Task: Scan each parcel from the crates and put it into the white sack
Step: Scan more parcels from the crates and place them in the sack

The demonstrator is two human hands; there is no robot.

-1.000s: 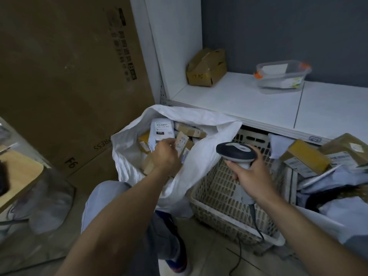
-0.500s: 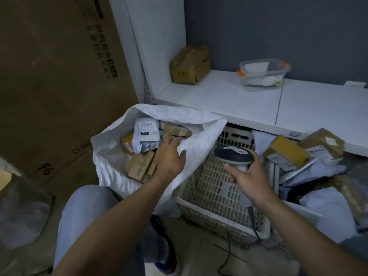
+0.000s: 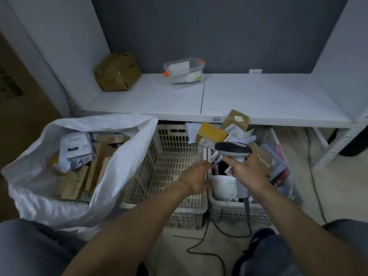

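Observation:
The white sack (image 3: 123,162) stands open at the left, holding several cardboard and grey-bagged parcels (image 3: 76,146). A cream crate (image 3: 173,156) in the middle shows only its bare lattice floor. To its right a second crate (image 3: 225,202) is heaped with parcels, among them a yellow box (image 3: 211,133) and a white soft parcel (image 3: 223,186). My left hand (image 3: 196,179) reaches over the divide between the crates, fingers relaxed and holding nothing. My right hand (image 3: 249,174) grips the handle of the barcode scanner (image 3: 233,150) above the full crate.
A white shelf (image 3: 239,100) runs behind the crates, carrying a brown carton (image 3: 117,74) and a clear plastic tub (image 3: 184,71). The scanner cable (image 3: 219,242) trails across the floor between my knees. A shelf leg (image 3: 336,144) stands at the right.
My left hand has left the sack and swung right across the middle crate to the full crate. The view has turned right with it; the scanner hand stayed over the right crate.

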